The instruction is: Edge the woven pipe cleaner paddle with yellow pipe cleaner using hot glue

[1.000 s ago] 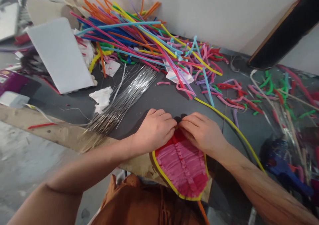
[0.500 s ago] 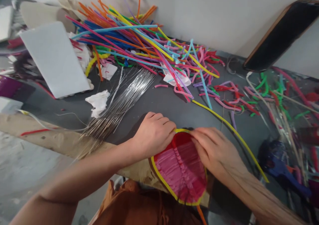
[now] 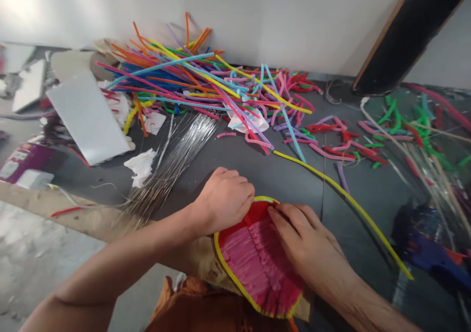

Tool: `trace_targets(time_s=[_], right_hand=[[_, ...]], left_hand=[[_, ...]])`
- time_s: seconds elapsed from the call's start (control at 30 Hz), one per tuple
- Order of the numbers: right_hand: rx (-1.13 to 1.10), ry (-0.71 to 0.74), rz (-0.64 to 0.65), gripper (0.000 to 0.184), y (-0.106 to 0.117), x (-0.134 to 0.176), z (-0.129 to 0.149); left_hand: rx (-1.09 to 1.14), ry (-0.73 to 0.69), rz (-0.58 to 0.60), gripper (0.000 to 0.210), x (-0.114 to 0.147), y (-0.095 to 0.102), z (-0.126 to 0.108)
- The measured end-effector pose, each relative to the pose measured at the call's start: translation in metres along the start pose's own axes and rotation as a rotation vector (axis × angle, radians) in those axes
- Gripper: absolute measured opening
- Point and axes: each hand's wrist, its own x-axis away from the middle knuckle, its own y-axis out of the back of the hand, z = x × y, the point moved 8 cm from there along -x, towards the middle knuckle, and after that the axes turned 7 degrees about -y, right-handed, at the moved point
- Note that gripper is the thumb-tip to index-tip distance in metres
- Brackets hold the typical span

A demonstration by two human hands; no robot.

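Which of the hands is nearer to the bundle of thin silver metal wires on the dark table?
Left. The left hand lies just right of the bundle of thin silver metal wires; the right hand is farther right, beyond it.

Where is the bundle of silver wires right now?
In the head view, the silver wires lie fanned out on the dark table at centre-left, just beyond the left hand, between the crumpled white paper and the pile of coloured pipe cleaners.

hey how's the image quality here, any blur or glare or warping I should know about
Head view: the left hand, right hand and the pink woven piece they press on are fairly sharp. The right edge smears, so the blue tool is blurred. A bright glare patch sits on the wall at top left. The wide lens bows the table edge.
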Motion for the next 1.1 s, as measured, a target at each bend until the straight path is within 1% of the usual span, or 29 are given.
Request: trace_targets(time_s=[0.1, 0.2, 0.3, 0.4, 0.5, 0.57, 0.63, 0.7, 0.77, 0.83, 0.9, 1.0, 1.1], right_hand=[[-0.045, -0.027, 0.006, 0.037, -0.002, 0.002, -0.002], [-0.095, -0.087, 0.003, 0.038, -0.005, 0.004, -0.008], [-0.155, -0.142, -0.027, 0.036, -0.007, 0.003, -0.018], [-0.210, -0.154, -0.058, 0.034, -0.007, 0.002, -0.025], [-0.269, -0.189, -0.065, 0.031, -0.007, 0.001, -0.030], [-0.311, -0.231, -0.064, 0.031, -0.007, 0.001, -0.034], [-0.352, -0.268, -0.063, 0.032, -0.005, 0.001, -0.037], [-0.397, -0.284, -0.052, 0.031, -0.004, 0.001, -0.038], [-0.445, -0.277, -0.045, 0.029, -0.003, 0.000, -0.037], [-0.484, -0.267, -0.057, 0.027, 0.000, 0.000, -0.036], [-0.508, -0.267, -0.080, 0.027, 0.003, 0.000, -0.036], [-0.528, -0.287, -0.116, 0.026, 0.008, 0.002, -0.038], [-0.531, -0.289, -0.162, 0.026, 0.014, 0.004, -0.039]], left_hand=[[0.011, 0.011, 0.003, 0.023, 0.000, -0.002, 0.002], [0.050, 0.005, 0.017, 0.022, 0.003, -0.003, 0.005], [0.111, -0.007, 0.086, 0.022, 0.004, -0.004, 0.007], [0.148, -0.017, 0.167, 0.024, 0.000, -0.003, 0.007], [0.155, 0.010, 0.256, 0.019, -0.007, -0.004, 0.006], [0.150, 0.026, 0.278, 0.016, -0.009, -0.003, 0.004], [0.159, 0.008, 0.230, 0.017, -0.010, 0.001, -0.001], [0.184, -0.023, 0.133, 0.020, -0.009, 0.008, -0.006], [0.231, -0.035, 0.062, 0.019, -0.008, 0.014, -0.008], [0.309, 0.004, 0.055, 0.017, -0.007, 0.015, -0.004], [0.421, 0.065, 0.128, 0.016, -0.007, 0.012, 0.003], [0.589, 0.119, 0.245, 0.024, -0.005, 0.009, 0.010], [0.698, 0.130, 0.296, 0.028, -0.001, 0.011, 0.013]])
